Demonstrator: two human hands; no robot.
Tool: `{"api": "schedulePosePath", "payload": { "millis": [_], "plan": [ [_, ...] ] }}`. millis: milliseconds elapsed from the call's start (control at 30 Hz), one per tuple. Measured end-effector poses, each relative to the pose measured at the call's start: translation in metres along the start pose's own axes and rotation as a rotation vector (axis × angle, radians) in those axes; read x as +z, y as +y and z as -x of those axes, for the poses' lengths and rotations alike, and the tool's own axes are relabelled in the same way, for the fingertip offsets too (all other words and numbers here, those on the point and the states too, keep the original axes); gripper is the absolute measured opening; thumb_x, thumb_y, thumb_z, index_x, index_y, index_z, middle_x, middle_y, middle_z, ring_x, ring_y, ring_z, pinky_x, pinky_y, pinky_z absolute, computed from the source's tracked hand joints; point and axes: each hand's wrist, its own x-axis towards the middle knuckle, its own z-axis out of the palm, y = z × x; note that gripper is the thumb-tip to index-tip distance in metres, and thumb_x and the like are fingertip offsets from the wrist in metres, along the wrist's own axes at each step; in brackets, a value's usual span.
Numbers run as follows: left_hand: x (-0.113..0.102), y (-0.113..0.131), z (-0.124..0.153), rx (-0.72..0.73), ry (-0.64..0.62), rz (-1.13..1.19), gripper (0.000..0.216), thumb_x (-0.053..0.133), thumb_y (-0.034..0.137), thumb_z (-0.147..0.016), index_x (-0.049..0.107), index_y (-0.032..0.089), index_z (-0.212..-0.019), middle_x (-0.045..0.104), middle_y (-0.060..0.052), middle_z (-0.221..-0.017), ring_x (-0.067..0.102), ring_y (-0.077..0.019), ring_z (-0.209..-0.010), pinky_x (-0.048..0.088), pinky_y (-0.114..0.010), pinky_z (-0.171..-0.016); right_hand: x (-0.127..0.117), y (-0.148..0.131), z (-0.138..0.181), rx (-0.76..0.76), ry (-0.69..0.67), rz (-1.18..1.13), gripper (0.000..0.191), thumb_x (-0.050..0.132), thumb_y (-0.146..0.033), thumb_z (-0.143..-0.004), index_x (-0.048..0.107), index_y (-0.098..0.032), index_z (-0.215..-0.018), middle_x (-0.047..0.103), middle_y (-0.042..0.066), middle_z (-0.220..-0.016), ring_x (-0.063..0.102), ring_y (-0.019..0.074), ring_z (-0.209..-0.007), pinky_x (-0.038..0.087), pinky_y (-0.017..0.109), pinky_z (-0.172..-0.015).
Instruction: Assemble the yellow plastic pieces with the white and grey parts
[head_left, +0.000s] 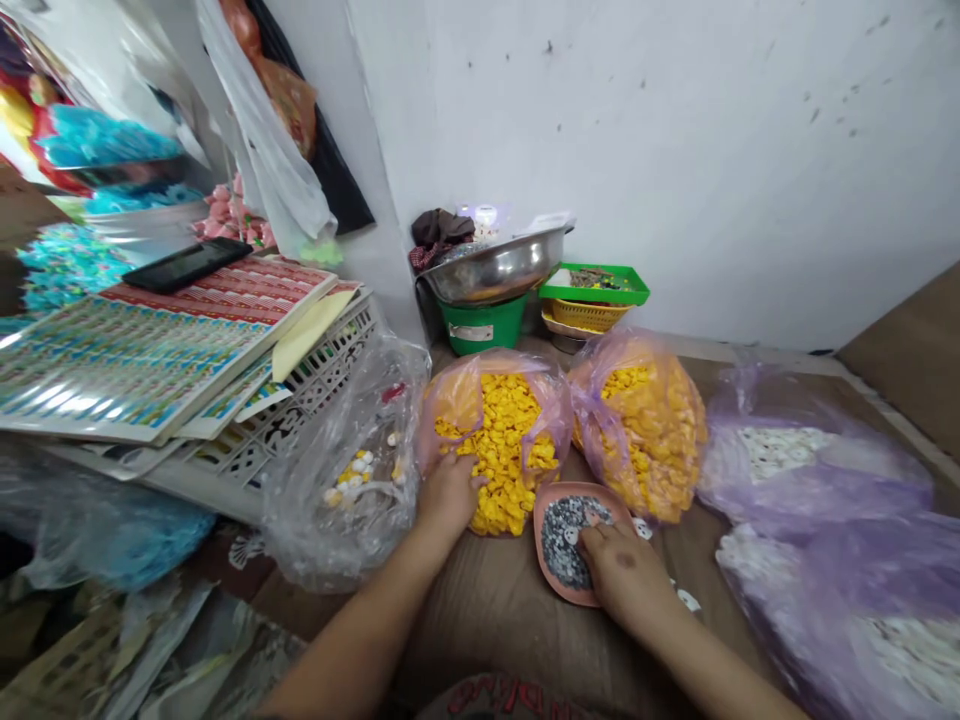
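Note:
My left hand (448, 492) reaches into an open plastic bag of small yellow pieces (502, 440), its fingers buried among them. My right hand (621, 568) rests on a pink tray (546, 508) filled with tiny dark and white bits (562, 540), fingers curled down onto the bits. Whether either hand grips anything is hidden. A second, fuller bag of yellow pieces (645, 425) stands just behind the tray.
Purple bags of white pieces (810, 480) lie at the right. A clear bag with a few mixed pieces (352, 470) sits left of my left hand. Sticker sheets (150, 350) and a phone (187, 265) lie on a white crate (315, 385). A metal bowl (495, 270) on a green bucket stands by the wall.

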Motion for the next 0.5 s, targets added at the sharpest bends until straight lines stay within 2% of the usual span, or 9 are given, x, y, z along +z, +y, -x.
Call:
{"api": "schedulePosePath", "payload": {
  "millis": [100,267,333,400,467,500],
  "plan": [
    [-0.001,-0.006,-0.003,-0.01,0.0,0.031,0.022,0.063,0.011,-0.06,0.068,0.023,-0.077,0.064,-0.006,-0.087,0.053,-0.0254,-0.094,0.034,-0.034,-0.088,-0.004,0.0,-0.001,0.01,-0.059,-0.031,0.021,0.044,-0.003,-0.074,0.058,-0.018,-0.069,0.064,0.009,-0.071,0.057,0.0234,-0.071,0.038,0.03,-0.062],
    [-0.006,-0.007,0.003,-0.015,0.047,0.108,0.025,0.061,0.012,-0.064,0.068,0.023,-0.085,0.066,-0.006,-0.089,0.054,-0.024,-0.094,0.036,-0.033,-0.086,-0.01,0.001,-0.003,0.051,-0.082,-0.086,0.021,0.041,-0.008,-0.078,0.056,-0.017,-0.066,0.062,0.007,-0.063,0.057,0.0183,-0.06,0.036,0.026,-0.056],
    [-0.004,-0.001,0.01,-0.047,0.053,0.265,0.024,0.06,0.015,-0.066,0.066,0.023,-0.089,0.066,-0.004,-0.089,0.056,-0.0211,-0.088,0.04,-0.03,-0.079,-0.012,0.003,-0.005,0.084,-0.092,-0.103,0.018,0.043,-0.009,-0.076,0.056,-0.017,-0.066,0.062,0.006,-0.063,0.057,0.0173,-0.059,0.035,0.025,-0.054],
    [0.001,0.009,0.018,-0.148,-0.027,0.583,0.021,0.061,0.019,-0.069,0.064,0.021,-0.089,0.067,-0.003,-0.082,0.058,-0.0159,-0.068,0.043,-0.026,-0.064,-0.013,0.006,-0.006,0.117,-0.106,-0.129,0.015,0.047,-0.008,-0.072,0.057,-0.017,-0.068,0.064,0.005,-0.065,0.058,0.0173,-0.062,0.036,0.024,-0.055],
    [0.01,0.02,0.028,-0.292,-0.213,0.929,0.019,0.063,0.022,-0.068,0.062,0.019,-0.087,0.065,-0.001,-0.071,0.051,-0.0102,-0.049,0.04,-0.022,-0.05,-0.015,0.01,-0.007,0.135,-0.102,-0.179,0.016,0.048,-0.006,-0.071,0.06,-0.017,-0.073,0.065,0.006,-0.069,0.059,0.0174,-0.067,0.038,0.024,-0.058],
    [0.016,0.024,0.032,-0.355,-0.313,1.062,0.019,0.064,0.022,-0.068,0.06,0.018,-0.086,0.064,-0.001,-0.069,0.049,-0.0086,-0.046,0.039,-0.021,-0.048,-0.015,0.012,-0.007,0.139,-0.088,-0.212,0.018,0.048,-0.006,-0.071,0.061,-0.017,-0.077,0.066,0.006,-0.072,0.059,0.0173,-0.069,0.039,0.024,-0.06]
  ]
}}
